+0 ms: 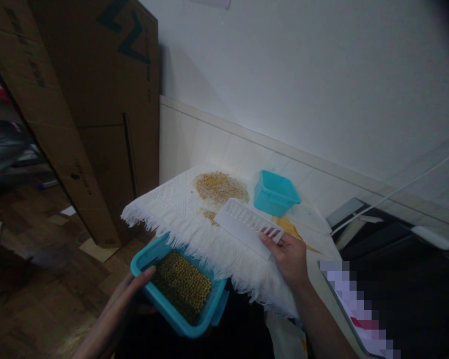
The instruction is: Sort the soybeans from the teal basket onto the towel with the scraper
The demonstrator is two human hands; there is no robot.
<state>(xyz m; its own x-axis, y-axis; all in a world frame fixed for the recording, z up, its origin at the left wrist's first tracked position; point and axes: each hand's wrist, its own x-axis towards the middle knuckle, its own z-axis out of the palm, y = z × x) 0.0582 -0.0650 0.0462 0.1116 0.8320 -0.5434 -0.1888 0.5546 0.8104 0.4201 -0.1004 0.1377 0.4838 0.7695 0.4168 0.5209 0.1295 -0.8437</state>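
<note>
My left hand (pixel 129 294) grips the near rim of a teal plastic container (pixel 164 301) full of small greenish beans, held just below the fringed edge of a white cloth (pixel 175 209). My right hand (pixel 290 257) holds a white slotted plastic scraper (pixel 247 224) flat over the cloth. A pile of yellowish beans (pixel 220 187) lies on the cloth beyond the scraper, with a smaller patch beside its left end.
An empty teal container (pixel 275 192) stands on the cloth at the back. Tall cardboard boxes (pixel 97 99) lean at the left over a wooden floor. A white cable (pixel 396 192) runs along the wall at right. Dark items lie at lower right.
</note>
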